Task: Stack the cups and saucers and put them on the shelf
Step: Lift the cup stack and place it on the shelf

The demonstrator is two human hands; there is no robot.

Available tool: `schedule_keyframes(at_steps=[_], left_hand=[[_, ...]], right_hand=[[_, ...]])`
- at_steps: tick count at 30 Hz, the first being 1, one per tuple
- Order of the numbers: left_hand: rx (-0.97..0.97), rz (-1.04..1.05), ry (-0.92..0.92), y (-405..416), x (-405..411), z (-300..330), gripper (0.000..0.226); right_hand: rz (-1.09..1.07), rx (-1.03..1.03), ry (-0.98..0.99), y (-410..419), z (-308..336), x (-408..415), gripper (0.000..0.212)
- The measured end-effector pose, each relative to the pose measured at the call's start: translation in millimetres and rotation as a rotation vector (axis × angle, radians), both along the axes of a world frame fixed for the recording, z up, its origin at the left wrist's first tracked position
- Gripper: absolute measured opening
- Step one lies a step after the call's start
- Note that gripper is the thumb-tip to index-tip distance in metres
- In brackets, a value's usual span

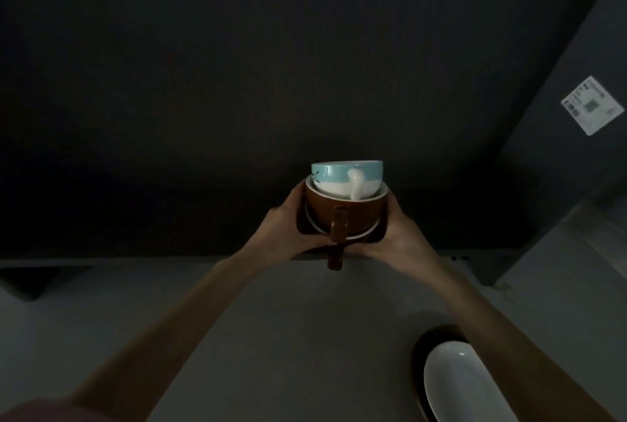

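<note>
Brown cup point(342, 214) w/ blue cup point(339, 174) upright, handles facing camera, both hands' fingers point(298, 197) gripping stack.

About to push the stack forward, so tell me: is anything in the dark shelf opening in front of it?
Nothing visible. The left hand and right hand hold the stack at the shelf edge. The opening behind it looks bare but very dark. The white dish sits on the counter, near right, clear of the path.

The white plate point(464, 387) runs off the bottom edge, and the wall label's point(588, 105) print is too small to read
</note>
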State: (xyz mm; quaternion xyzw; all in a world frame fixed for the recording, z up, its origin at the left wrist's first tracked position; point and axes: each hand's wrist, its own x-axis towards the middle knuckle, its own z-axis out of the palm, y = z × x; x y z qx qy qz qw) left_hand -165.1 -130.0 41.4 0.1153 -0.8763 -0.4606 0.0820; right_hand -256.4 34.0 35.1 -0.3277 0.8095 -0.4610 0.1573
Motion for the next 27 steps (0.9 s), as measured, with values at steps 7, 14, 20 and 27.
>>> schedule_keyframes(at_steps=[7,14,20,27], left_hand=[[-0.009,0.004,0.052,1.5,-6.8,-7.2,0.096],[-0.241,-0.008,0.06,-1.0,2.8,-5.6,0.092],[-0.383,-0.028,0.055,2.7,13.7,6.8,0.099],[-0.393,-0.059,0.05,8.4,5.1,4.6,0.096]], right_hand=[[0.001,-0.048,0.06,-3.0,-4.8,-3.3,0.103],[-0.224,-0.04,0.397,9.0,-13.6,32.9,0.062],[-0.246,-0.042,0.177,-2.4,-32.0,67.5,0.044],[-0.279,-0.095,0.041,-18.5,-30.9,68.7,0.038]])
